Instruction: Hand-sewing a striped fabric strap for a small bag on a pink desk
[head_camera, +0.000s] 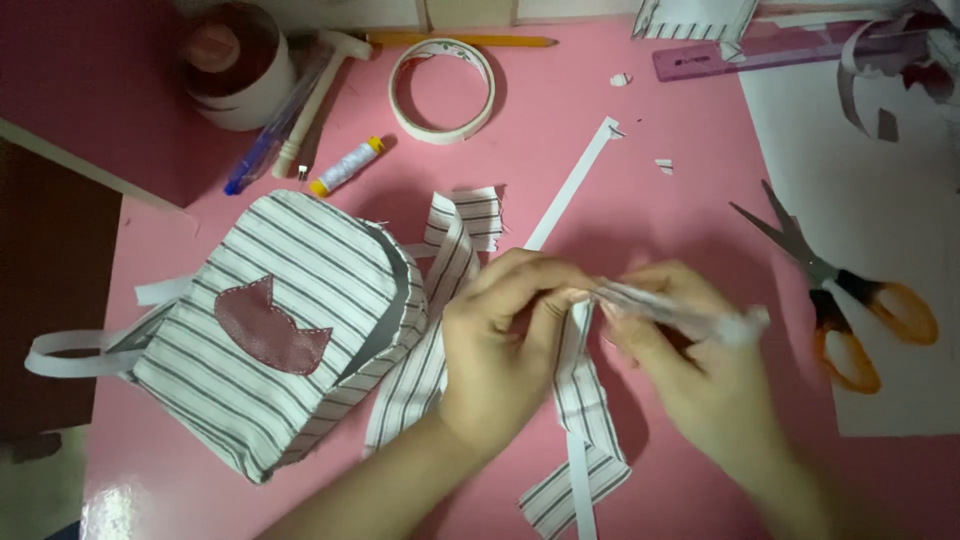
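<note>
Head view: we see the left hand (500, 345) at lower centre pinching a striped fabric strip (580, 400). The right hand (690, 350), blurred, pinches a slim pen-like tool (680, 312) touching that strip. Both sit on the pink counter (650, 210). Striped mini backpack (280, 330) at left, orange scissors (840, 300) at right, tape roll (442, 90) at top.
</note>
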